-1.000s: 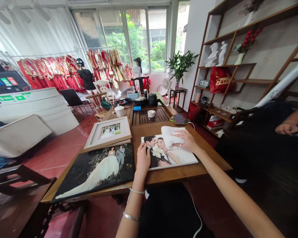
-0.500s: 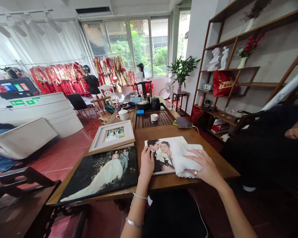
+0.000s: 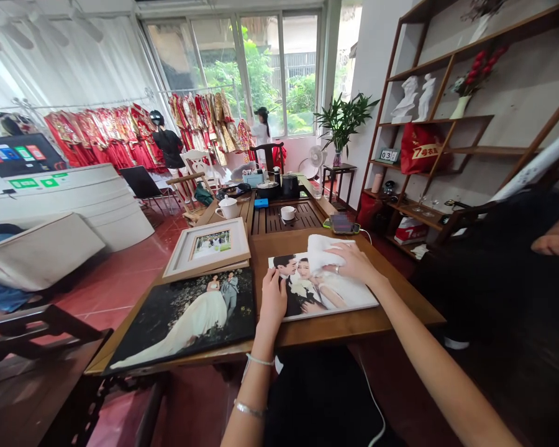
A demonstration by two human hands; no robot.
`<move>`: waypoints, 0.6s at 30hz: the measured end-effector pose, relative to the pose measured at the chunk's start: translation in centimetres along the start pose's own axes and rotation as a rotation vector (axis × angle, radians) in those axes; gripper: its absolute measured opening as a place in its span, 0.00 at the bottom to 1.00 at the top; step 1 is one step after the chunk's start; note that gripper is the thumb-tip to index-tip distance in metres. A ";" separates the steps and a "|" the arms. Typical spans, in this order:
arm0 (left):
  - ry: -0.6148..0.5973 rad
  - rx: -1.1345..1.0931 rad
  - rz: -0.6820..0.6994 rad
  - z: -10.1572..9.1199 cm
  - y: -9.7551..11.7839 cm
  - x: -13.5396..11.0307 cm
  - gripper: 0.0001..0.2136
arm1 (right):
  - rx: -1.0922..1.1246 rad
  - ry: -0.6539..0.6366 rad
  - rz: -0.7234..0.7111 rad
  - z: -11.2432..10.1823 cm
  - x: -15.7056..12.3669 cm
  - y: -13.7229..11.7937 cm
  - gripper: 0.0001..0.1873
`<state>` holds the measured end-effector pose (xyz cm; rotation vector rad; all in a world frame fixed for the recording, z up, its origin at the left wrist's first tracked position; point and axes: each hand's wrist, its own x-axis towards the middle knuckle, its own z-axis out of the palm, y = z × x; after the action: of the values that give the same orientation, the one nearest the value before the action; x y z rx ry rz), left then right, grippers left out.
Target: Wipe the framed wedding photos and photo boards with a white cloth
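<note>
A wedding photo panel (image 3: 302,290) of a couple lies flat on the wooden table (image 3: 345,328) in front of me. My left hand (image 3: 273,297) grips its left edge, fingers resting on the printed face. Under my right hand (image 3: 354,266) is a fluffy white towel (image 3: 320,249), pressed on the panel's far right part and covering its top right corner. The fingers curl over the cloth. Left of the panel lies a dark wedding photo print (image 3: 195,313). Behind that print sits a pale framed photo (image 3: 213,244).
A white lidded cup (image 3: 227,207), a tea tray (image 3: 272,218) with a small white cup (image 3: 287,213) and a phone (image 3: 345,224) with a cable are farther back. A seated person in dark clothes (image 3: 489,261) is at right. Two people stand by red garments (image 3: 107,136).
My right hand has slid the towel away from me and slightly left, uncovering the panel's lower right part. My left hand keeps its hold on the left edge.
</note>
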<state>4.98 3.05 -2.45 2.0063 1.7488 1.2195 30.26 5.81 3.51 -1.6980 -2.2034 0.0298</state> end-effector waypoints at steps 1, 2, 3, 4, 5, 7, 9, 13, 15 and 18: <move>-0.001 0.002 0.000 0.0 0.0 0.0 0.16 | -0.005 -0.003 0.003 0.0 0.6 -0.1 0.26; -0.001 0.005 -0.001 0.0 0.0 0.0 0.16 | -0.011 -0.004 0.004 0.0 1.0 -0.3 0.26; 0.000 0.009 -0.004 0.0 0.0 -0.1 0.16 | -0.018 -0.001 0.006 0.0 1.3 -0.4 0.25; 0.002 0.012 -0.007 0.0 0.1 -0.1 0.16 | -0.026 0.003 0.003 -0.1 1.4 -0.6 0.25; 0.005 0.014 -0.009 0.0 0.1 -0.1 0.16 | -0.030 0.003 -0.008 -0.2 1.2 -0.8 0.25; 0.009 0.013 -0.008 0.1 0.2 -0.2 0.16 | -0.025 -0.011 -0.059 -0.4 0.3 -1.4 0.25; 0.013 0.008 -0.004 0.2 0.2 -0.2 0.16 | -0.003 -0.041 -0.129 -0.6 -1.3 -2.1 0.25; 0.027 -0.020 0.003 0.3 0.1 -0.1 0.16 | 0.047 -0.058 -0.228 -1.0 -6.0 -3.7 0.25; 0.033 -0.036 0.006 0.4 0.1 -0.1 0.16 | 0.073 -0.048 -0.247 -1.1 -8.2 -4.2 0.26; 0.018 -0.022 0.000 0.3 0.1 -0.2 0.16 | 0.096 -0.035 -0.253 -1.3 -10.0 -4.1 0.25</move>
<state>5.29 2.95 -2.64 1.9896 1.7352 1.2549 28.95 -5.05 3.03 -1.3688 -2.3854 0.1007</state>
